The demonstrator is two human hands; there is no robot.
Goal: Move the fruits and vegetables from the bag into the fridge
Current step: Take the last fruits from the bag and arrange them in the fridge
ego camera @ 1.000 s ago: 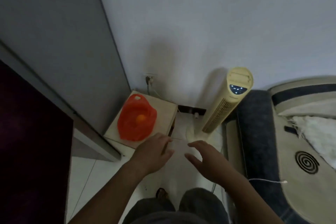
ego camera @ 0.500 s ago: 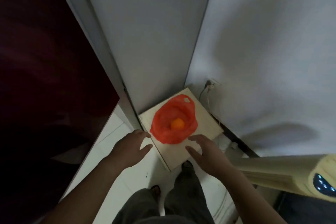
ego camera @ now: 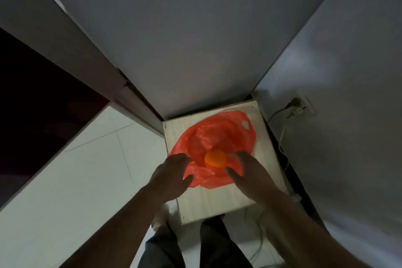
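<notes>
Legs: I am watching from far away through the head camera, and dark trousers (ego camera: 174,250) are showing at the bottom, right by the wooden box.
Left hand: the left hand (ego camera: 171,177) is hanging open with its fingers spread over the near left edge of the bag. It is holding nothing. I cannot tell if it is touching the plastic. I am planning to press that edge flat, so the bag is not lifting up with the fruit.
Right hand: the right hand (ego camera: 250,172) is open too, thumb and fingers apart, just beside the orange on its right. It is not gripping yet. I am aiming to bring it over the top and close it softly, because a round fruit is likely to roll away from a poke.
Wooden box: the pale wooden box (ego camera: 217,202) is sitting on the white floor (ego camera: 87,169) and carrying the bag.
Orange: the orange (ego camera: 215,158) is lying in the middle of the bag, between the two hands.
Bag: the red bag (ego camera: 219,135) is lying wide open on the box, so nothing is blocking the way in.
Fridge: the fridge (ego camera: 185,50) is standing just behind the box, and its dark door (ego camera: 32,93) on the left is looking closed. I am guessing one hand is going to be needed for it.
Plug: the wall plug (ego camera: 302,104) is sitting far right, well apart.
</notes>
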